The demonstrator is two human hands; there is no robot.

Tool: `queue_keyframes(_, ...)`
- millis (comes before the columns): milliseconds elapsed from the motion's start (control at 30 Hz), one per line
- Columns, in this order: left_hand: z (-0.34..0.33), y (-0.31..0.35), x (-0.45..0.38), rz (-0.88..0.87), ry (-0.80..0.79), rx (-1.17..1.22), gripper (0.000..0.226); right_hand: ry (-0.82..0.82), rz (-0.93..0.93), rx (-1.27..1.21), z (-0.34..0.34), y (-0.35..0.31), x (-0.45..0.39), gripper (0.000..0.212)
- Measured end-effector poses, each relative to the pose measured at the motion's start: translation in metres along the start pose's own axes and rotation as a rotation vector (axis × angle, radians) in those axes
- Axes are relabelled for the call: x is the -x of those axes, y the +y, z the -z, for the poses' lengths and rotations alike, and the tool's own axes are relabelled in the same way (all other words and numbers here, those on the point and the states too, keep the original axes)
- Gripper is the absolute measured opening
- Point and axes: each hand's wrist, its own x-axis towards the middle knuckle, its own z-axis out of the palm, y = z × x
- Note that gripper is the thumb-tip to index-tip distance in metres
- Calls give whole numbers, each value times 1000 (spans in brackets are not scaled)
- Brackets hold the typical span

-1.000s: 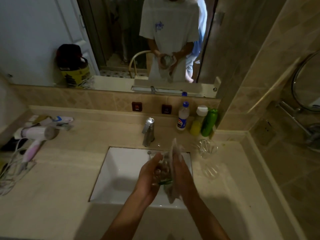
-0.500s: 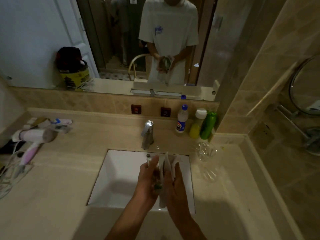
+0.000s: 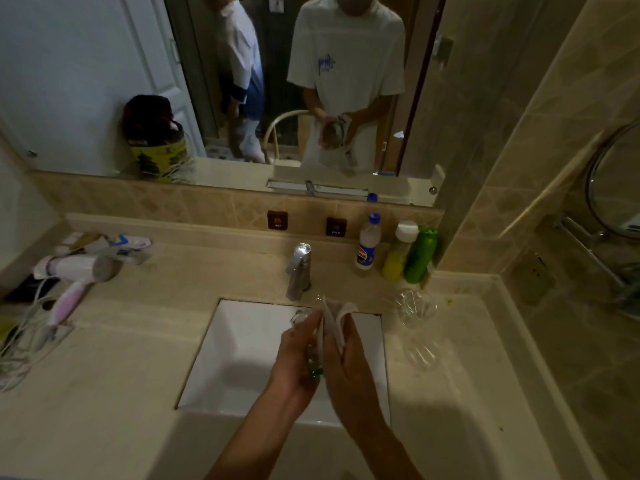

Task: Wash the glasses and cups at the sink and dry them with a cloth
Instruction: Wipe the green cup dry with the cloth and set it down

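Drying stage now — my left hand (image 3: 294,358) grips the glass (image 3: 313,367) over the sink (image 3: 242,358), and my right hand (image 3: 349,362) presses the cloth (image 3: 332,320) against it. Since a second ago the cloth's gone from draped over the glass to bunched up by my fingers, so I've probably worked round it. Two more glasses (image 3: 415,306) wait on the counter (image 3: 121,393) just beside the basin.
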Motion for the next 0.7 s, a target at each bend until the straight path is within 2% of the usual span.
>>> queue_keyframes(67,-1,0,3,27,3,-20,38,36,-11,-15,-6,3,7,43)
queue_keyframes(133,2,-1,4,50,-26,-21,38,64,-69,-27,-4,-3,2,34)
queue_keyframes(267,7,3,5,49,-121,-36,50,39,-226,-102,20,-25,-24,57)
queue_keyframes(333,7,6,4,76,-131,5,47,9,-259,-162,29,-33,-32,50)
queue_keyframes(400,2,7,2,121,-75,66,50,-40,-255,-181,30,-33,-34,36)
queue_keyframes(500,-11,7,-3,113,72,69,68,-17,-179,-58,19,-20,-22,37)
queue_keyframes(600,-15,10,-5,93,141,63,37,29,-61,-15,3,0,-4,35)
queue_keyframes(633,-16,11,-4,96,139,51,33,40,-49,-19,2,5,0,34)
queue_keyframes(700,-15,6,-8,91,108,12,40,52,-66,-32,7,2,-1,28)
